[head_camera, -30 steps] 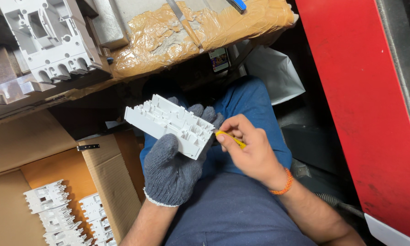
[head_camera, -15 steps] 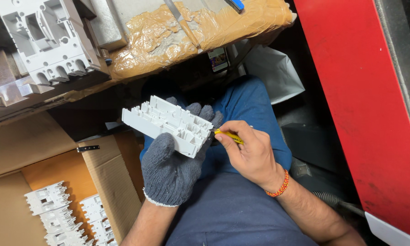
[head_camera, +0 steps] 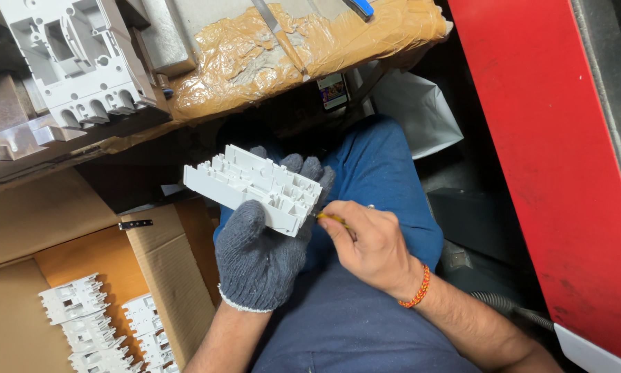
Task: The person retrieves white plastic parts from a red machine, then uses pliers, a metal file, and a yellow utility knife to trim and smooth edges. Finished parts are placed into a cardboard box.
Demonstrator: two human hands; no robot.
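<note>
I saw the left hand (head_camera: 258, 255), in a grey knit glove, gripping a white moulded housing (head_camera: 254, 186) from underneath, thumb over the near edge and fingers showing behind the far edge. The housing hung over my lap, clear of the worktop (head_camera: 303, 41) above it. Its long axis ran from upper left down to lower right, ribbed face turned up toward the camera.

The right hand (head_camera: 369, 245), bare and with an orange bead band at the wrist, was closed around a thin yellow tool (head_camera: 330, 219). The tool pointed left, and its tip sat at the housing's lower right end, touching or very nearly so; I could not tell which. So the working end of the housing lay just left of the right hand, and the right hand was the nearer one to that corner, while the left hand only carried the part near its middle.

Down at the lower left, a cardboard box (head_camera: 158, 262) held more white parts (head_camera: 89, 318) of the same sort, well apart from both hands.
</note>
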